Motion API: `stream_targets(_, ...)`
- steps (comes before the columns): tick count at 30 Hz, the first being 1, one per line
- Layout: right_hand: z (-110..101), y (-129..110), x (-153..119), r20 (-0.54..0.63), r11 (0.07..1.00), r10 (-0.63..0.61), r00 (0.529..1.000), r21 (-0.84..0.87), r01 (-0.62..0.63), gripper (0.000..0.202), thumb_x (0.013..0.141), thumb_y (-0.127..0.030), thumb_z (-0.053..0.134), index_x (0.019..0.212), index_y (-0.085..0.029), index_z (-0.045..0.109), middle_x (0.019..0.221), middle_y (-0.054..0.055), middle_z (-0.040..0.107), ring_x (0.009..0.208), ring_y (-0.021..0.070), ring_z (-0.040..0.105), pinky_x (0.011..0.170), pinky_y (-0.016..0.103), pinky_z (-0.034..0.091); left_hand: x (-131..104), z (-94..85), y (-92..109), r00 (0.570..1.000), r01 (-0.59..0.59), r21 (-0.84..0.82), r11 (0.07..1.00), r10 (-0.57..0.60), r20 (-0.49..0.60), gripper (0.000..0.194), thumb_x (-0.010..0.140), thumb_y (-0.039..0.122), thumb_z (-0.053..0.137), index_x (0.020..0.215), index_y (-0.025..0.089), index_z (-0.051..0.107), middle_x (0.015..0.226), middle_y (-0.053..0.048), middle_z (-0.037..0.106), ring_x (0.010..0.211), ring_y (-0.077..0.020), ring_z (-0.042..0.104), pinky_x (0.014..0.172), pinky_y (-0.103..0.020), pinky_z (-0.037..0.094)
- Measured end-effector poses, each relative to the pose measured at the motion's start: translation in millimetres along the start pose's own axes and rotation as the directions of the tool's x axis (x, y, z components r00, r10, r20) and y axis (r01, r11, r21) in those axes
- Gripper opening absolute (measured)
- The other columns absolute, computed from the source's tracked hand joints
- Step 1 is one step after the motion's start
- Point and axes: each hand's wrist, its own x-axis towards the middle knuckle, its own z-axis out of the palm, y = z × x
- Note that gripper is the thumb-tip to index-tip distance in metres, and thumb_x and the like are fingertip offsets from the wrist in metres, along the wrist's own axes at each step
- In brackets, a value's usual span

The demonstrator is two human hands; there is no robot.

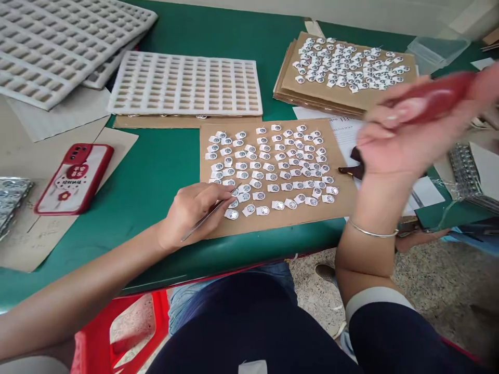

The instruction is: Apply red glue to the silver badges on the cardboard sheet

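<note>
Green table (156,171), cardboard sheet (273,221), speckled floor (436,285), red stool (128,332)

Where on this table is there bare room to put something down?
Bare green table lies between the red phone and the near cardboard sheet, and behind the white foam tray. Both cardboard sheets are crowded with small round parts, and the left hand with tweezers sits there.

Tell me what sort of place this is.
Probably a small-parts assembly or sorting bench in a workshop. Rows of tiny round components lie on cardboard on a green table, white moulded compartment trays sit behind, and the left hand holds tweezers.
</note>
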Motion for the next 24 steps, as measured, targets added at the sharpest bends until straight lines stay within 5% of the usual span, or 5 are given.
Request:
stream_targets(2,47,20,-9,0.217,0.980,0.096,0.972,0.152,-0.131,0.073,0.074,-0.056,0.010,0.050,-0.016,0.066,0.065,-0.007,0.067,0.045,-0.0021,0.054,0.039,0.014,0.022,-7,-4.4,4,0.999,0.040,0.007,0.999,-0.039,-0.029,0.010,0.080,0.016,0.062,0.087,0.020,0.057,0.092,-0.001,0.070,0.084,-0.0153,0.067,0.066,-0.024,0.055)
stream_targets(5,86,52,-28,0.384,0.973,0.079,0.920,0.171,-0.155,0.041,0.075,-0.056,0.046,0.066,-0.021,0.064,0.058,-0.009,0.061,0.048,0.0023,0.057,0.039,0.016,0.032,-23,-6.6,10,0.999,0.047,-0.006,0.999,-0.047,0.008,0.013,0.079,0.014,0.062,0.090,0.019,0.056,0.094,-0.003,0.069,0.085,-0.0155,0.067,0.066,-0.024,0.055)
stream_targets(9,103,92,-51,0.503,0.970,0.056,0.863,0.179,-0.167,0.033,0.076,-0.052,0.056,0.071,-0.020,0.059,0.056,-0.008,0.052,0.046,0.0057,0.056,0.037,0.019,0.034,-42,-3.2,14,0.975,-0.191,0.049,0.980,0.184,0.122,0.016,0.078,0.009,0.059,0.091,0.015,0.054,0.092,-0.009,0.068,0.086,-0.0201,0.066,0.064,-0.028,0.054)
stream_targets(13,112,115,-64,0.450,0.993,0.042,0.892,0.084,-0.089,0.033,0.074,-0.054,0.057,0.067,-0.022,0.053,0.054,-0.007,0.048,0.041,0.0056,0.051,0.035,0.019,0.034,-46,4.2,13,0.922,-0.354,0.108,0.929,0.328,0.204,0.007,0.079,0.007,0.052,0.084,0.012,0.053,0.092,-0.012,0.066,0.085,-0.0218,0.065,0.068,-0.032,0.055)
stream_targets(24,108,135,-75,0.321,0.994,-0.006,0.947,-0.097,0.040,0.031,0.074,-0.053,0.061,0.070,-0.023,0.054,0.059,-0.003,0.049,0.044,0.0105,0.052,0.041,0.028,0.046,-56,11.2,17,0.930,-0.366,0.264,0.892,0.340,0.139,0.004,0.081,0.012,0.056,0.078,0.012,0.055,0.090,-0.013,0.067,0.070,-0.0185,0.064,0.051,-0.027,0.046)
